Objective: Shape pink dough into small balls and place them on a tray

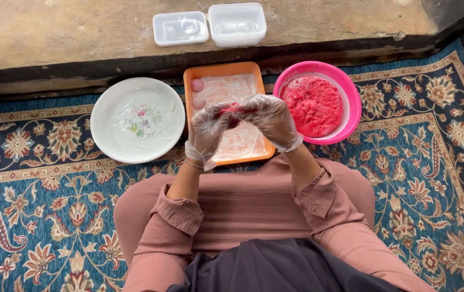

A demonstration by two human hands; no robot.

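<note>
Both hands gloved, meeting over orange tray (pixel 253 156). Left hand (pixel 209 128) and right hand (pixel 271 120) cupped together, grasping small pink lump (pixel 230 109) between palms, likely to shape it. Wrists bent inward, forearms angled up from lap. Two pale balls (pixel 197 93) lie at tray's far corner. Pink bowl (pixel 351 92) of red dough just right, within reach; white plate (pixel 107 135) left.

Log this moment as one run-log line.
hands: left hand and right hand gloved, pressing pink dough piece | below: orange tray, two balls | right: pink bowl
</note>
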